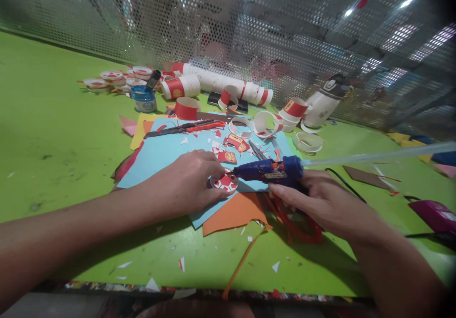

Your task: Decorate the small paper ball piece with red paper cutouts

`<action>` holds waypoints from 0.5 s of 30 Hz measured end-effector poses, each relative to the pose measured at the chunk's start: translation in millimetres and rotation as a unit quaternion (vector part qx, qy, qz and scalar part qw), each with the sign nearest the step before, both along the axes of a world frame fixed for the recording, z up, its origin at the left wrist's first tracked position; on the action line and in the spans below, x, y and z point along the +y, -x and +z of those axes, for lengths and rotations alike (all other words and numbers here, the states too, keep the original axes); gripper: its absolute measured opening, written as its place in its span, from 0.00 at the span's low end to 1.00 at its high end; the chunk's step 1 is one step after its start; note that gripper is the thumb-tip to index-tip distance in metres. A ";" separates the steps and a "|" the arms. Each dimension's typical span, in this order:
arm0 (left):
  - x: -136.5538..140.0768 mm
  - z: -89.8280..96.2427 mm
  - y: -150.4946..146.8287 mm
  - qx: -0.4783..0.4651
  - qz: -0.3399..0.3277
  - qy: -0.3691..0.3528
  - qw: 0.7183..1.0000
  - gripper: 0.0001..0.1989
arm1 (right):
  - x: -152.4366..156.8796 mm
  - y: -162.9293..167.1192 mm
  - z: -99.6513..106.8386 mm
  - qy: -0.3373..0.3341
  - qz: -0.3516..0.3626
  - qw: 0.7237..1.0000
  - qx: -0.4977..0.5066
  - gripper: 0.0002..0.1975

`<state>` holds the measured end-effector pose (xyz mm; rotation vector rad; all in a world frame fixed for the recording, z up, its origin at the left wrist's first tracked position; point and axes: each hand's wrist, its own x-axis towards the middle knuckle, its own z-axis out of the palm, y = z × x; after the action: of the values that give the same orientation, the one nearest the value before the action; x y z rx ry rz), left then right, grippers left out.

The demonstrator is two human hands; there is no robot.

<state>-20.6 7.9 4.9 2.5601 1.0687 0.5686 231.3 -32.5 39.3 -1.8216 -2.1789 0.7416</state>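
My left hand [194, 178] pinches a small round paper disc [226, 182], white with red patches, between thumb and fingers. In my right hand [320, 199] is a blue hot glue gun [270, 172], its nozzle at the disc's upper edge; a clear glue stick [377, 154] runs out of its back. Both hands are over light blue paper [153, 163] and orange paper [231, 213]. Red-handled scissors [313, 230] lie partly hidden under my right hand. Red cut pieces with gold print [228, 156] rest just beyond the disc.
A long cutter [185, 128] lies across the blue paper. Behind are cut cup rings [265, 124], stacked paper cups [228, 83], a blue jar [144, 98], several finished-looking discs [112, 76] and a penguin figure [326, 102]. A perforated metal screen [228, 28] bounds the green table [42, 156].
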 end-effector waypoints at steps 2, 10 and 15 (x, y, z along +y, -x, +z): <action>0.8 -1.1 0.2 0.006 -0.002 -0.005 1.000 0.12 | -0.6 -2.3 -0.5 -0.002 0.001 1.000 0.013 0.25; 0.3 -0.2 -0.2 0.025 0.001 -0.004 1.000 0.14 | 0.7 -2.2 -0.4 -0.022 -0.015 1.000 -0.008 0.26; -1.0 3.3 -1.4 0.042 0.033 0.013 0.998 0.14 | 2.0 0.3 -0.7 -0.021 -0.003 1.000 -0.004 0.24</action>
<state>-19.1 6.9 8.2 2.5551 1.1845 0.4645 230.9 -30.4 38.5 -1.8143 -2.1759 0.6825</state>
